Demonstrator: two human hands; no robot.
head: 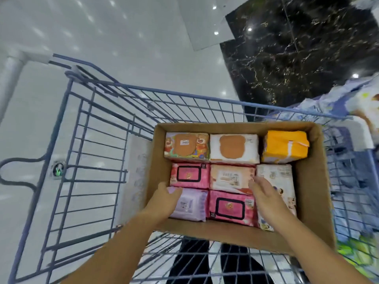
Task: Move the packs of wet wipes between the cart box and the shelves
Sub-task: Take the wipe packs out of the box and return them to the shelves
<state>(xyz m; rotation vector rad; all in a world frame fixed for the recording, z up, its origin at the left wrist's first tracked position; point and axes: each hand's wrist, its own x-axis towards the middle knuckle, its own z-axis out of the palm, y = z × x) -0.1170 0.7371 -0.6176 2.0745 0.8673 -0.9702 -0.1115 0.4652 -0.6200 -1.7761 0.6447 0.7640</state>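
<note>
A cardboard box [311, 181] sits in a blue wire cart [82, 152] and holds several packs of wet wipes. Both of my hands reach into it. My left hand [164, 199] rests with relaxed fingers on a lilac pack [190, 206] at the box's near left. My right hand [264, 193] hovers with straight fingers over the seam between a peach pack [229, 177], a pink pack [229, 208] and a white pack [281, 181]. Another pink pack [189, 175], two packs with brown lids [186, 146] [233, 148] and an orange pack [285, 146] lie further back.
The cart's left half is bare wire with a dark handle loop [18, 171] outside it. More packaged goods [352, 103] are stacked at the right beyond the cart. The floor is glossy white tile with a black marble patch [297, 54].
</note>
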